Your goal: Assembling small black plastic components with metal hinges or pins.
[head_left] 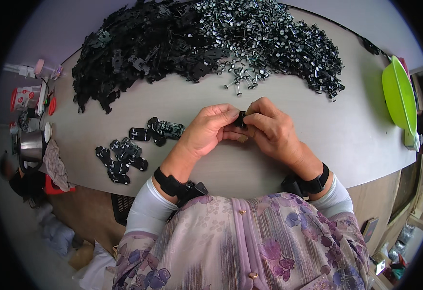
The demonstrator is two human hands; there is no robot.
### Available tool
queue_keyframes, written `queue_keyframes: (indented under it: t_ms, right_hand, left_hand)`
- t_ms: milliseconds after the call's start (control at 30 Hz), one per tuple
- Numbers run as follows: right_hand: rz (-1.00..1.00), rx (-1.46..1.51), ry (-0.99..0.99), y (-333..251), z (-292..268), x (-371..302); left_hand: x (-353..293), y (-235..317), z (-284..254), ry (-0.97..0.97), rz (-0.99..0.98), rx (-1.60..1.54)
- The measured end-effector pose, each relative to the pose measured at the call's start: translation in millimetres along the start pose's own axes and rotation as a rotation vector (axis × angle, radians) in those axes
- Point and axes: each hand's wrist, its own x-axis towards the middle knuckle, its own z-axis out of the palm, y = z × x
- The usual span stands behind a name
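Over the middle of the table, my left hand (210, 126) and my right hand (275, 131) meet with fingers pinched. Between their fingertips is a small black plastic part (241, 119), largely covered by the fingers, so its exact shape cannot be made out. Left of my left wrist lie a few black toy car bases with wheels (170, 129). Further left and nearer to me is a loose cluster of similar black toy car bases (119, 162). Just beyond my hands, several small wheel axles (239, 87) lie apart from a bigger pile.
A large heap of black plastic chassis parts (139, 53) covers the table's far left. Against it, a heap of wheel axles (279, 38) stretches to the far right. A lime-green basin (398, 96) stands at the right edge; a metal pot (31, 146) is at the left.
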Motion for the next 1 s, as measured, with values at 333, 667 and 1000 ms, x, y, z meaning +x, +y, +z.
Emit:
queue_keyframes:
  t_ms: [333, 667, 1000]
  right_hand:
    - [0.007, -0.084, -0.093, -19.0, -4.5, 6.7]
    - [0.05, 0.295, -0.166, -12.7, 12.4, 1.5]
    - [-0.016, -0.257, 0.146, 57.9, -14.3, 41.0]
  left_hand:
    - [-4.0, -3.6, 11.7, 0.057, 0.035, 0.157]
    - [-25.2, -2.0, 13.1, 0.287, 0.116, 0.34]
    - [-101.2, 41.5, -25.7, 0.7, 0.226, 0.988]
